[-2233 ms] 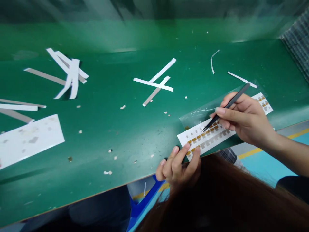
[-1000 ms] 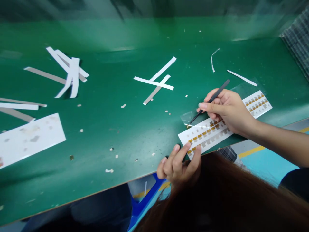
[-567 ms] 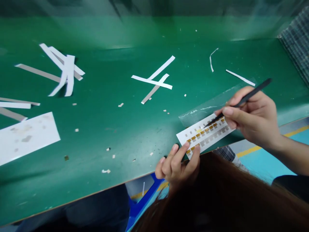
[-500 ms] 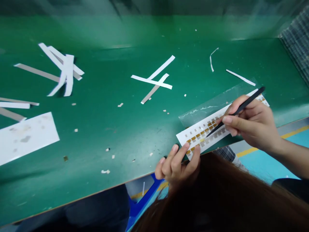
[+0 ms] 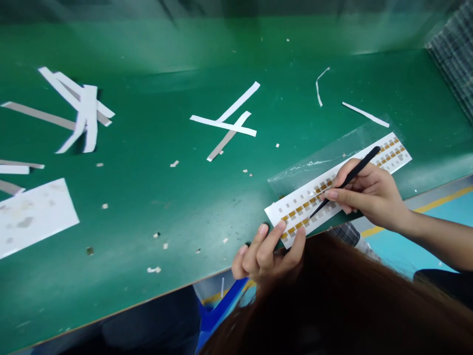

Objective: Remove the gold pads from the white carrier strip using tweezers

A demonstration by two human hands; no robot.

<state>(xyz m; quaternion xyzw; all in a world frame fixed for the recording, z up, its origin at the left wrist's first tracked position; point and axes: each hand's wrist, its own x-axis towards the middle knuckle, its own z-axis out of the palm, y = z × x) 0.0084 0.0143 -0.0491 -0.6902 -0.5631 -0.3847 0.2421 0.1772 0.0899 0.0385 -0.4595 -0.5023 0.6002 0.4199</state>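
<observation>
A long white sheet (image 5: 271, 211) lies slanted along the near table edge, bearing rows of small grey and amber-brown rectangles. My left hand (image 5: 269, 254) pinches its near left corner between thumb and forefinger, the other fingers curled beside it. Held like a pen in my right hand (image 5: 369, 190) are black tweezers (image 5: 356, 171). Their tip touches or hovers just over the lower row, at the end of a line of amber pieces (image 5: 298, 225). Part of the sheet's middle is hidden under my right hand. A clear plastic film (image 5: 318, 162) lies along the sheet's far side.
White and grey strips (image 5: 223, 124) lie crossed mid-table on the green tabletop (image 5: 148, 187), with another pile of strips (image 5: 86, 116) at left. A stained white card (image 5: 35, 217) is at far left. Tiny scraps are scattered about. Dark hair (image 5: 314, 296) covers the lower middle.
The view has shifted slightly. The tweezers and my right hand have moved a little left and down along the sheet. An amber piece at their tip now sits in line with the lower row.
</observation>
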